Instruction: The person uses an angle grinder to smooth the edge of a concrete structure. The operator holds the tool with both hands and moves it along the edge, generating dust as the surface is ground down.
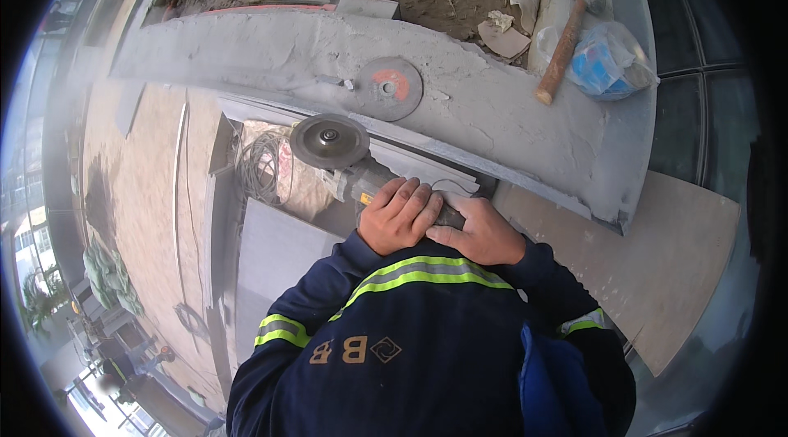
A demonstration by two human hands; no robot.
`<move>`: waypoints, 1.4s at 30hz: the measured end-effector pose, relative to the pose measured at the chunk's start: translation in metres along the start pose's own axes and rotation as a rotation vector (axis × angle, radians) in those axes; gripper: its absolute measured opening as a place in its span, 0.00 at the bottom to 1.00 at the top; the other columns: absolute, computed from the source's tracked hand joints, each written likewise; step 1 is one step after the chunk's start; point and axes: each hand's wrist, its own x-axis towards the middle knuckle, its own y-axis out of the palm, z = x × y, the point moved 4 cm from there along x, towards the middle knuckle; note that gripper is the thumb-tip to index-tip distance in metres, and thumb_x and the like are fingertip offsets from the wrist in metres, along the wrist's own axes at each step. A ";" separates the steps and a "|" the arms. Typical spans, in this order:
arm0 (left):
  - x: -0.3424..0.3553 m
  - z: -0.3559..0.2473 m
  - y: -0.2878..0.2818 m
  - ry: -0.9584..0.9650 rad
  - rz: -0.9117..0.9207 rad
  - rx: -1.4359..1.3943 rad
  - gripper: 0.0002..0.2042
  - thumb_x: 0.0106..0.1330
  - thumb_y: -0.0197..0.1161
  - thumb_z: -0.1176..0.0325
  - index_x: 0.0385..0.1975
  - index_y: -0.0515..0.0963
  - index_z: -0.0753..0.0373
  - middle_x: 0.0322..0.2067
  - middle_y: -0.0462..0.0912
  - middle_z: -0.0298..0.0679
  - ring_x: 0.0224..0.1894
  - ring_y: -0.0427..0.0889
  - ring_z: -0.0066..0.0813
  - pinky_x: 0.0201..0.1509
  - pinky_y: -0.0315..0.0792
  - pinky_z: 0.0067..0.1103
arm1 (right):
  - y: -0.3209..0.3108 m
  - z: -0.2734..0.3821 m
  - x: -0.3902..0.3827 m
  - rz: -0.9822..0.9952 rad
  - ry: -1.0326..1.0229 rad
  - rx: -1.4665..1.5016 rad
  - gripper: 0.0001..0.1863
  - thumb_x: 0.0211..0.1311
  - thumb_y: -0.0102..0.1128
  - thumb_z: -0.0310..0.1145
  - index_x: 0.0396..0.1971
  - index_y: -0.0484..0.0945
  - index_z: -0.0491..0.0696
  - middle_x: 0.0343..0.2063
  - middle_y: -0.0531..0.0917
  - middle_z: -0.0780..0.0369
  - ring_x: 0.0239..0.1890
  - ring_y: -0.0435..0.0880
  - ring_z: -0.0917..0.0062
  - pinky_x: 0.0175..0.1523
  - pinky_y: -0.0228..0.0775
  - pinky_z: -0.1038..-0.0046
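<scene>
Grinder in both your hands
Your right hand clasps its rear, your left hand its middle; its wheel sits past your fingers, by the ledge's near edge; beyond, open room separates loose disc and hammer.

Gripping an angle grinder with the left hand close behind its dark wheel and with the right hand farther back. Looking down also on a loose cutting disc flat on a grey ledge, on a hammer against a plastic bag, and on coiled cable near the wheel.
</scene>
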 end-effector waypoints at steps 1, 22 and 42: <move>0.002 -0.004 -0.001 0.001 -0.010 0.000 0.19 0.56 0.64 0.66 0.48 0.84 0.61 0.45 0.86 0.40 0.49 0.88 0.38 0.58 0.80 0.34 | -0.002 0.006 -0.003 0.013 0.020 0.008 0.32 0.66 0.70 0.44 0.56 0.77 0.30 0.50 0.84 0.36 0.59 0.85 0.46 0.62 0.76 0.57; 0.003 -0.005 0.002 -0.017 -0.021 0.000 0.19 0.57 0.64 0.65 0.50 0.84 0.59 0.45 0.86 0.39 0.49 0.87 0.35 0.59 0.80 0.33 | -0.009 0.008 -0.001 0.011 -0.004 -0.007 0.31 0.66 0.70 0.46 0.52 0.78 0.30 0.47 0.85 0.36 0.55 0.85 0.43 0.58 0.77 0.56; 0.003 0.007 0.006 -0.028 0.000 -0.020 0.20 0.54 0.65 0.64 0.48 0.84 0.61 0.45 0.86 0.40 0.49 0.88 0.38 0.58 0.80 0.35 | -0.006 0.001 0.011 -0.007 -0.054 -0.021 0.28 0.67 0.69 0.43 0.51 0.79 0.31 0.44 0.86 0.38 0.51 0.86 0.44 0.56 0.78 0.57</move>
